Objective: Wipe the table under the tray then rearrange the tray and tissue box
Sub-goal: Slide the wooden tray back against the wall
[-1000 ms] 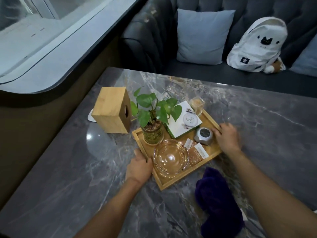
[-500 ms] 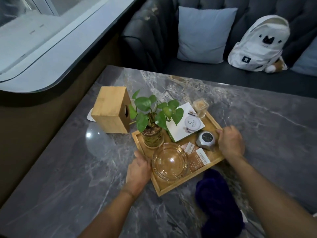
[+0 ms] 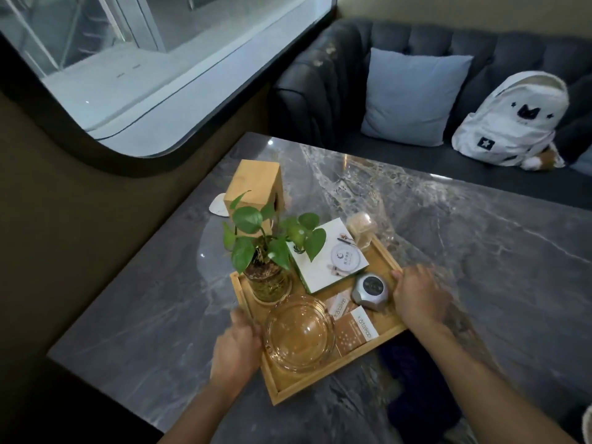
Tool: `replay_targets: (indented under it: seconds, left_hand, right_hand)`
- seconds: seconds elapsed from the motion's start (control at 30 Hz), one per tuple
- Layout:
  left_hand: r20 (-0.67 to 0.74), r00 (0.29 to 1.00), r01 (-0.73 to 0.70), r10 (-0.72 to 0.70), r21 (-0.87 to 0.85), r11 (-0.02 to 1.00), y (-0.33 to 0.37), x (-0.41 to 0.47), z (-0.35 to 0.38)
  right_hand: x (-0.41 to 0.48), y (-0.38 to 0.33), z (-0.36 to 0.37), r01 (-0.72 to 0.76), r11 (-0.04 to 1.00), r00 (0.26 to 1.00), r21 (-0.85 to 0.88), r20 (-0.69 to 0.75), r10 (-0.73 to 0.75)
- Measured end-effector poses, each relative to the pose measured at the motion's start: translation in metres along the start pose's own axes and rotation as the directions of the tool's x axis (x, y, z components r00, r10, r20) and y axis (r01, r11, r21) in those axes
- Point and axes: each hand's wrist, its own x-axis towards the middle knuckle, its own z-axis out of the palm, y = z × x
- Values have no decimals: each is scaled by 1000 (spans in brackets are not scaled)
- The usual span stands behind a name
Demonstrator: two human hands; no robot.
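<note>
A wooden tray (image 3: 382, 249) sits in the middle of the grey marble table (image 3: 480, 251), tilted as if raised off it. It carries a potted green plant (image 3: 269, 251), a glass ashtray (image 3: 299, 334), a white box (image 3: 330, 257), a small grey device (image 3: 370, 291), brown packets and a small glass cup. My left hand (image 3: 237, 347) grips the tray's left rim. My right hand (image 3: 418, 294) grips its right rim. A wooden tissue box (image 3: 256, 190) stands upright just behind the tray's far left corner. A dark purple cloth (image 3: 416, 398) lies under my right forearm, partly hidden.
A white round coaster (image 3: 219, 205) peeks out left of the tissue box. A dark sofa (image 3: 320, 91) runs along the table's far side with a blue cushion (image 3: 413, 97) and a white backpack (image 3: 515, 120). A window and wall close off the left.
Both hands have drawn the tray toward me and a little to the right, away from the tissue box. The view has also swung, so the window fills more of the left.
</note>
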Motion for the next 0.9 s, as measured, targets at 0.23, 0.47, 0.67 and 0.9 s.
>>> replay_targets:
  seconds: [0.23, 0.47, 0.67, 0.9]
  left_hand:
    - [-73, 984, 152, -161, -111, 982, -53, -35, -16]
    - [-166, 953, 233, -252, -127, 964, -98, -59, -32]
    - [-188, 923, 309, -335, -154, 938, -130, -62, -47]
    - [-196, 889, 366, -414, -240, 899, -153, -48, -58]
  right_hand:
    - [-27, -47, 10, 135, 989, 990, 62, 32, -137]
    - [-49, -104, 28, 317, 944, 946, 90, 40, -322]
    - [-55, -149, 47, 410, 905, 905, 111, 73, -419]
    - [-46, -193, 63, 473, 878, 877, 74, 55, -477]
